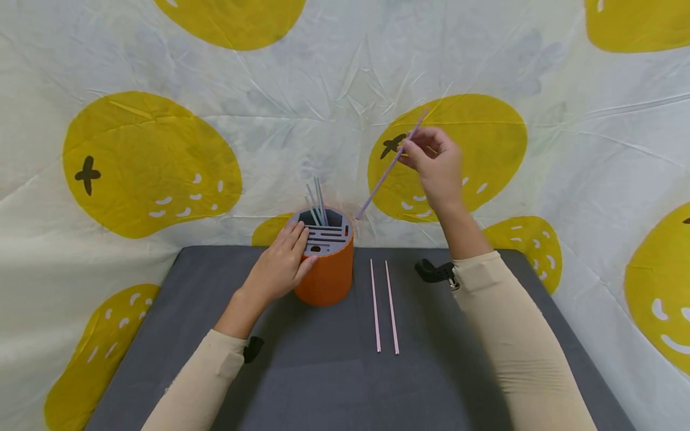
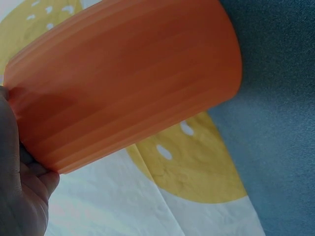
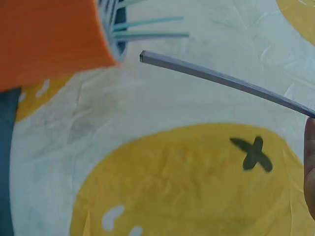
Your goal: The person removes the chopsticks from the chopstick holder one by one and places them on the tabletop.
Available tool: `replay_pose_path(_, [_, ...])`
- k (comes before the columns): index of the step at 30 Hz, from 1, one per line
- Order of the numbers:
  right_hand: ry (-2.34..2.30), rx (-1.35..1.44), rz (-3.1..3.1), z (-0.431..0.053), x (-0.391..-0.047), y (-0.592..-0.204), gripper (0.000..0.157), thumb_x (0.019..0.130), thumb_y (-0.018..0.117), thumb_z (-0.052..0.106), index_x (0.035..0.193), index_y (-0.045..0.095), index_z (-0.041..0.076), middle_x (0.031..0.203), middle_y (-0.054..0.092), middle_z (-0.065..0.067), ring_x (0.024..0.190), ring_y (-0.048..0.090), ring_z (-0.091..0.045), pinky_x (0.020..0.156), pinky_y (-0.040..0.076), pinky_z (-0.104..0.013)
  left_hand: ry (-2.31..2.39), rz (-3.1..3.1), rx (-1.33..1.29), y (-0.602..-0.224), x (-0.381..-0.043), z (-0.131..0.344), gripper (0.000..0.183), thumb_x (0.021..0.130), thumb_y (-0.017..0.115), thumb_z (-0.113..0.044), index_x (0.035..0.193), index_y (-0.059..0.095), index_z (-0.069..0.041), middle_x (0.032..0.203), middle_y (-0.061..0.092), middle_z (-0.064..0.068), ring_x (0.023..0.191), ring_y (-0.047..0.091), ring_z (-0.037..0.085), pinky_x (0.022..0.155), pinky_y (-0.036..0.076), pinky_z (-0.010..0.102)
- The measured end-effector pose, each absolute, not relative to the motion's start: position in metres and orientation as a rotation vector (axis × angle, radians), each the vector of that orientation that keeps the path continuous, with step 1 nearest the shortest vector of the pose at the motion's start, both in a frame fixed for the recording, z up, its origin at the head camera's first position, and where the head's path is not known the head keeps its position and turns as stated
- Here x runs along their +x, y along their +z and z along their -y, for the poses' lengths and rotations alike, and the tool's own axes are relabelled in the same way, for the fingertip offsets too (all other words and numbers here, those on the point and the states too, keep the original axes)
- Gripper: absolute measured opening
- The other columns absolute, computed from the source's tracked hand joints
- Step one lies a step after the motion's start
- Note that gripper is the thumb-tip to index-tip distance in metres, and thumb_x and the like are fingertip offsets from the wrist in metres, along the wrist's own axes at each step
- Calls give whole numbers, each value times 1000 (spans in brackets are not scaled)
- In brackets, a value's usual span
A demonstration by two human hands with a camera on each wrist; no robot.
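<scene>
A round orange utensil holder (image 1: 326,281) with a slotted grey top (image 1: 341,244) stands on the table. Several pale chopsticks (image 1: 320,200) poke up out of its rear compartment. My left hand (image 1: 277,263) rests on the left side of the top, fingers straight, thumb by the front rim. Up to the right of the holder, my right hand (image 1: 439,167) pinches a purple chopstick (image 1: 384,176) near its upper end. The chopstick slants down to the left. In the right wrist view, the lower end of this chopstick (image 3: 206,73) points toward the holder's rim (image 3: 115,54), apart from it.
Two pink chopsticks (image 1: 392,308) lie side by side on the dark grey table (image 1: 323,383), right of the holder. Close behind the table hangs a white cloth (image 1: 302,78) printed with yellow fruit shapes.
</scene>
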State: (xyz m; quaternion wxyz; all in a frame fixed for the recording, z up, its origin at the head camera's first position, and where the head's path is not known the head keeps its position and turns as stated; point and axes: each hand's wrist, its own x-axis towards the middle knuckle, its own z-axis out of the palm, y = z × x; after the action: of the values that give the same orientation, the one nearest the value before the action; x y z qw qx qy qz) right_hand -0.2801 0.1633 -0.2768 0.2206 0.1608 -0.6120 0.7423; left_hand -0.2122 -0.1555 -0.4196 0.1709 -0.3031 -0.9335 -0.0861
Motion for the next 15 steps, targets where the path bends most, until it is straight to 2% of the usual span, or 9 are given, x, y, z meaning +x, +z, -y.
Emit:
replay_pose_path(4, [1994, 424, 1805, -180, -277, -290, 18, 94, 72, 0, 108, 66, -9, 100, 68, -13, 84, 72, -19, 77, 64, -28, -241, 2656, -861, -419, -212, 156, 68, 107, 55, -38, 155, 39, 8, 162, 37, 26, 154, 32, 41, 126, 30, 52])
replay_pose_path(11, [1856, 361, 2065, -208, -276, -332, 16, 97, 69, 2, 112, 68, -4, 98, 70, -3, 84, 74, -13, 77, 63, -25, -229, 2656, -853, -421, -213, 157, 68, 107, 54, -39, 155, 39, 7, 162, 37, 26, 154, 32, 41, 125, 31, 51])
replay_pose_path(15, [1778, 308, 2212, -223, -275, -355, 29, 99, 69, 10, 121, 63, -10, 104, 69, -9, 86, 74, -10, 80, 63, -26, -230, 2662, -850, -421, -213, 157, 69, 107, 54, -39, 155, 39, 7, 163, 37, 26, 154, 31, 41, 125, 31, 51])
